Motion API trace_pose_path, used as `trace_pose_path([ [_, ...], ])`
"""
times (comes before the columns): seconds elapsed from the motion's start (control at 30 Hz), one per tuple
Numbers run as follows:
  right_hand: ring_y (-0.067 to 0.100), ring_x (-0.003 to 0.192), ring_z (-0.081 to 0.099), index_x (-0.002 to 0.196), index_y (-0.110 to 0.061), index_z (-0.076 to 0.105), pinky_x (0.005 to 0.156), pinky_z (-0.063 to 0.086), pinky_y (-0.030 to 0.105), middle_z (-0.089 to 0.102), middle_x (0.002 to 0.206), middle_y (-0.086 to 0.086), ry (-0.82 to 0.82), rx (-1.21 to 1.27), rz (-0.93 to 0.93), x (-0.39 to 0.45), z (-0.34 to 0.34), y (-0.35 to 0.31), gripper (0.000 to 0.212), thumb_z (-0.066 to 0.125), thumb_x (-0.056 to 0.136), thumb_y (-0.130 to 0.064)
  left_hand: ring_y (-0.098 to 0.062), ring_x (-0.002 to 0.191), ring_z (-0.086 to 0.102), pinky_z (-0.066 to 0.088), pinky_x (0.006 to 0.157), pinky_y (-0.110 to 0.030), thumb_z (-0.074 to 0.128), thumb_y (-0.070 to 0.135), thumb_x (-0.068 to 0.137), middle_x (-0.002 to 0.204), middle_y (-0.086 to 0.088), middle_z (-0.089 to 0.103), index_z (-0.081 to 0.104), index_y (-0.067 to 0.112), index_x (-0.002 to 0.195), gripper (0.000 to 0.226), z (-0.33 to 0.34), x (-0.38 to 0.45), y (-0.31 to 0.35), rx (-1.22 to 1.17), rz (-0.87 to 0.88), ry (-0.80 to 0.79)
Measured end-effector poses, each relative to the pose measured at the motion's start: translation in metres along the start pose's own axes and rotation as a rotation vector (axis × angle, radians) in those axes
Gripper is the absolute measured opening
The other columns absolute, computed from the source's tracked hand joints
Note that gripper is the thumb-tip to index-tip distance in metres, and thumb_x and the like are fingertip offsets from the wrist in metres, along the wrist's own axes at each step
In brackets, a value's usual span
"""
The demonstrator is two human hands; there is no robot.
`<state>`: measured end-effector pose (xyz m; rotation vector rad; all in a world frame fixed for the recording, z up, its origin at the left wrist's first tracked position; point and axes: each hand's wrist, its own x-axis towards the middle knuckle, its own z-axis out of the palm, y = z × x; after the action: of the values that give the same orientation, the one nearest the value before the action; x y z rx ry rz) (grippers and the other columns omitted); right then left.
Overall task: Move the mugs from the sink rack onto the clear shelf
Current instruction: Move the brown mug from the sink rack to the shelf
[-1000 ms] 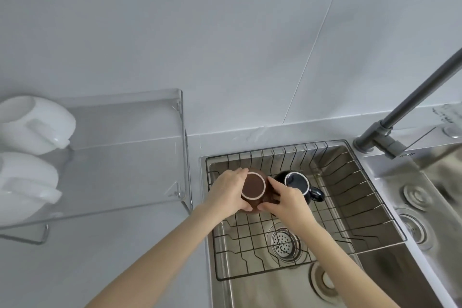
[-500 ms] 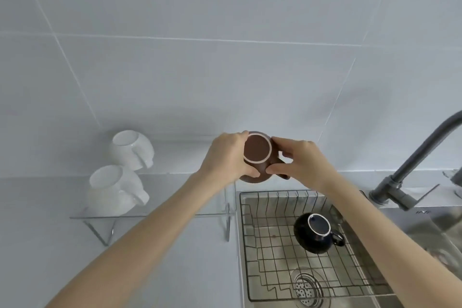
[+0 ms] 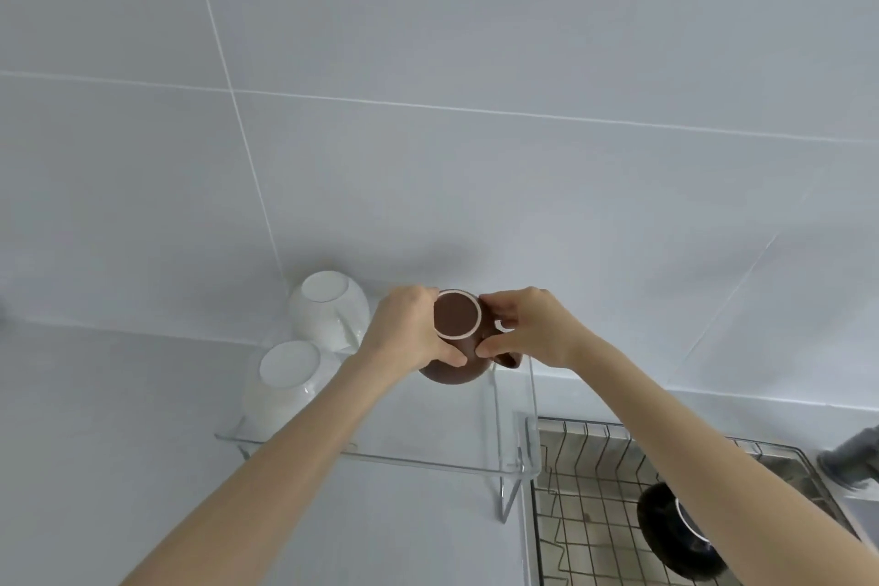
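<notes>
Two bare hands close around one brown mug (image 3: pixel 455 347), which is turned bottom-up so its pale-ringed base faces the head camera. The left hand (image 3: pixel 408 332) wraps the mug's left side, fingers over the far edge and thumb along the near side. The right hand (image 3: pixel 532 328) pinches the right side at the handle, whose brown end pokes out below the fingers. The mug sits over the right half of the clear shelf (image 3: pixel 428 459), against the wall; whether it already rests on the shelf surface or hangs just above it I cannot tell. To its left stand two white mugs, both upside down: the far white mug (image 3: pixel 328 307) near the wall, just beside the left hand, and the near white mug (image 3: pixel 285 376) closer to the shelf's front edge. At the lower right the wire sink rack (image 3: pixel 594 504) lies in the steel sink, and a black mug (image 3: pixel 666 533) rests in it on its side, partly hidden by the right forearm. A grey faucet (image 3: pixel 851 459) shows at the right edge, blurred.
</notes>
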<state>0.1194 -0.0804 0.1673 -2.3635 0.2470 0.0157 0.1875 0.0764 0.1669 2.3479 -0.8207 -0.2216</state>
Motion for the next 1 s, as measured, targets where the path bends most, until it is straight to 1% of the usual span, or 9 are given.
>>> trace_pose_path([
  [0.13,0.036,0.105,0.058,0.102,-0.013,0.065,0.095,0.046,0.051,0.067,0.105,0.022,-0.035,0.013,0.007,0.015,0.005,0.005,0.042,0.077,0.062,-0.013,-0.025,0.083,0.067,0.055,0.072,-0.038,0.086,0.028,0.044,0.086,-0.004,0.074,0.069,0.018,0.095,0.055,0.004,0.013,-0.011,0.011,-0.025,-0.029],
  [0.2,0.033,0.104,0.06,0.103,-0.015,0.066,0.096,0.048,0.047,0.069,0.105,0.02,-0.037,0.033,0.011,0.018,0.004,0.007,0.042,0.077,0.063,-0.011,-0.025,0.082,0.067,0.056,0.073,-0.039,0.086,0.029,0.043,0.085,-0.005,0.074,0.069,0.017,0.094,0.055,0.003,0.018,-0.012,0.014,-0.022,-0.04],
  [0.3,0.028,0.103,0.063,0.103,-0.016,0.067,0.095,0.049,0.039,0.071,0.105,0.017,-0.056,0.095,0.027,0.022,0.003,0.016,0.041,0.076,0.065,-0.005,-0.026,0.08,0.067,0.055,0.072,-0.04,0.087,0.029,0.044,0.084,-0.007,0.075,0.07,0.013,0.09,0.051,0.006,0.026,-0.013,0.006,-0.024,-0.062],
  [0.4,0.027,0.104,0.064,0.104,-0.016,0.067,0.099,0.048,0.042,0.071,0.108,0.016,-0.059,0.143,0.034,0.027,0.003,0.023,0.04,0.076,0.066,-0.005,-0.026,0.08,0.067,0.054,0.072,-0.04,0.087,0.027,0.046,0.084,-0.008,0.075,0.07,0.011,0.088,0.048,0.008,0.035,-0.014,0.001,-0.041,-0.094],
  [0.47,0.024,0.104,0.065,0.106,-0.015,0.067,0.1,0.048,0.04,0.071,0.109,0.015,-0.06,0.173,0.037,0.029,0.003,0.026,0.041,0.075,0.067,-0.003,-0.027,0.081,0.068,0.054,0.073,-0.041,0.087,0.026,0.046,0.084,-0.009,0.075,0.07,0.01,0.087,0.047,0.01,0.04,-0.017,-0.01,-0.053,-0.11],
  [0.63,0.019,0.103,0.065,0.109,-0.016,0.065,0.097,0.049,0.033,0.071,0.11,0.009,-0.065,0.219,0.023,0.034,0.0,0.029,0.044,0.075,0.068,-0.002,-0.027,0.084,0.067,0.053,0.076,-0.041,0.088,0.026,0.047,0.087,-0.01,0.074,0.069,0.009,0.089,0.05,0.012,0.046,-0.018,0.004,-0.044,-0.1],
  [0.73,0.017,0.102,0.065,0.11,-0.016,0.065,0.094,0.05,0.027,0.071,0.106,0.005,-0.067,0.232,0.019,0.037,0.0,0.032,0.044,0.074,0.069,-0.003,-0.028,0.084,0.066,0.053,0.076,-0.041,0.087,0.026,0.048,0.088,-0.011,0.074,0.068,0.007,0.09,0.05,0.012,0.05,-0.015,0.011,-0.047,-0.106],
  [0.9,0.014,0.102,0.064,0.114,-0.016,0.062,0.094,0.046,0.025,0.069,0.103,-0.001,-0.069,0.251,0.029,0.037,0.002,0.035,0.045,0.073,0.071,-0.004,-0.027,0.087,0.066,0.053,0.08,-0.043,0.087,0.026,0.049,0.091,-0.01,0.074,0.068,0.008,0.093,0.051,0.012,0.05,-0.017,0.011,-0.046,-0.104],
  [1.0,0.015,0.105,0.062,0.115,-0.015,0.061,0.098,0.045,0.029,0.068,0.106,0.002,-0.075,0.241,0.019,0.035,0.003,0.035,0.044,0.072,0.073,-0.005,-0.028,0.091,0.064,0.052,0.081,-0.04,0.087,0.022,0.052,0.095,-0.011,0.072,0.066,0.006,0.097,0.052,0.013,0.049,-0.016,0.018,-0.058,-0.111],
])
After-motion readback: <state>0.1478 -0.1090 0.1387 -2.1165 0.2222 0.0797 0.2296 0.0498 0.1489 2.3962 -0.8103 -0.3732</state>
